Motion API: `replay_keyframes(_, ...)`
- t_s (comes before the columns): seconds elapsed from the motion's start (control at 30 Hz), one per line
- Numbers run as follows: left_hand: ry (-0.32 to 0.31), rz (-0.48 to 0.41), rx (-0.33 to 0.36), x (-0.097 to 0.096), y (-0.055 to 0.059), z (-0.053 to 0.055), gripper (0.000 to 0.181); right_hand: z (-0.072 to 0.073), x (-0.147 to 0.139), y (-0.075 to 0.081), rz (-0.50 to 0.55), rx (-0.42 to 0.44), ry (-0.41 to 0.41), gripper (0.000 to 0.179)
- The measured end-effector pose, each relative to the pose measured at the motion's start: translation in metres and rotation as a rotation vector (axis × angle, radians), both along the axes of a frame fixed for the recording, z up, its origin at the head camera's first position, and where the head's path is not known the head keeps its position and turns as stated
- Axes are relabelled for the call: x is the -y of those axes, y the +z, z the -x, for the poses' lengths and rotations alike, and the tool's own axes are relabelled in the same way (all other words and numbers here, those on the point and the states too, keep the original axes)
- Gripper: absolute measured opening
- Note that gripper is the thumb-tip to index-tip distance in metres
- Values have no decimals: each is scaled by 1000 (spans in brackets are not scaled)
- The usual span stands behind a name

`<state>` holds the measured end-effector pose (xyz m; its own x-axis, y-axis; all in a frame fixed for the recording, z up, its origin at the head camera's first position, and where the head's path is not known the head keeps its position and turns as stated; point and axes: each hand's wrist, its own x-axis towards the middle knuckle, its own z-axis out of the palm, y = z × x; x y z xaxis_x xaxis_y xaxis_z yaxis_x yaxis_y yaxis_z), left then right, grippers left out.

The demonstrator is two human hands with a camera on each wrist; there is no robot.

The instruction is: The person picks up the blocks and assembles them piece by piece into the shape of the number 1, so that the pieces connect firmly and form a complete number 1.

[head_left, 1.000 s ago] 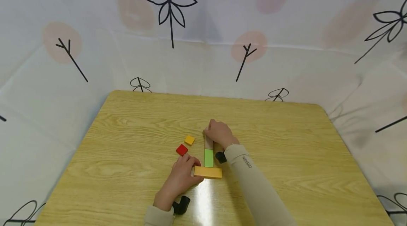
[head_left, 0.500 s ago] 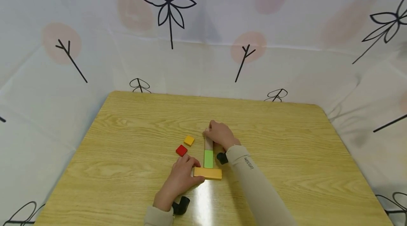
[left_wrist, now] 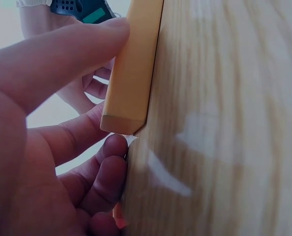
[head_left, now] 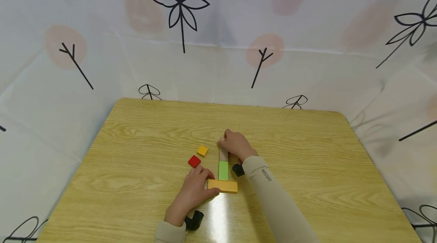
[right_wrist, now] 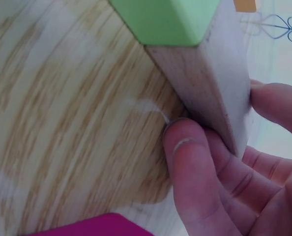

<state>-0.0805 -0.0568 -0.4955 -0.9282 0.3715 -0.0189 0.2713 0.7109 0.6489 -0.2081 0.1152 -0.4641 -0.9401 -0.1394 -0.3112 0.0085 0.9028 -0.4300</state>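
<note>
"What were you holding?"

"Low centre of the head view, my left grip [head_left: 193, 186] pinched the orange block [head_left: 227, 186] by its left end; higher up, my right grip [head_left: 236, 145] pinched the plain wooden block [head_left: 224, 155] by its upper end."

"Much room?"

"Between them, the green block [head_left: 223, 171] met the wooden block edge to edge. The red block [head_left: 194, 161] and the yellow block [head_left: 202, 151] lay just left, narrowing that side; rightward, the counter [head_left: 324, 171] stretched wide to its edge."
</note>
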Motion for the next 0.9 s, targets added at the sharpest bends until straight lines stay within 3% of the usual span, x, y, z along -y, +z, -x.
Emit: replay_keyframes(0.9,-18,31,-32,-1,-1,-1,39,-3,-4,0,43,20,3,34)
